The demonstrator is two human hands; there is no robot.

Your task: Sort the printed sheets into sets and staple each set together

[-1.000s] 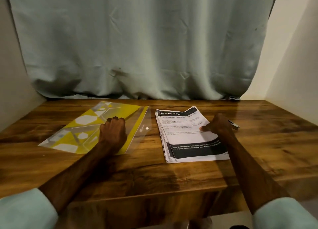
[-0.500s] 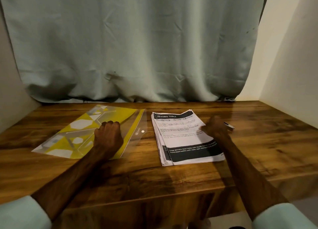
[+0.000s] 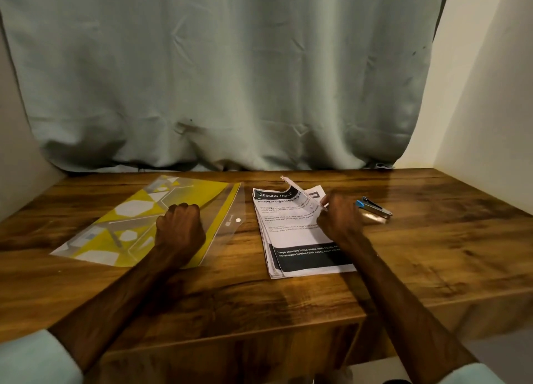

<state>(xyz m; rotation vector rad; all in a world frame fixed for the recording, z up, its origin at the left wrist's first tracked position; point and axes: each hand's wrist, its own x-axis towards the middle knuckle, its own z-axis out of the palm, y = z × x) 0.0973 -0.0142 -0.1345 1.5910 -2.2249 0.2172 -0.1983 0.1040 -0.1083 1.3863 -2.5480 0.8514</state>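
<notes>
On the left, my left grip [image 3: 180, 228] rests as a curled fist on the yellow plastic folder [image 3: 138, 225], holding nothing, just as a second ago. In the middle, the stack of printed sheets [image 3: 300, 239] lies flat on the bench [image 3: 432, 254], just beside the folder. What is new is that my right grip [image 3: 340, 219], which lay on the stack's right edge, now pinches the top sheet [image 3: 301, 195] and has curled its far corner up off the pile. I take it sorting has begun, first page peeling away. The blue-ended stapler [image 3: 375, 207] lies untouched at right.
</notes>
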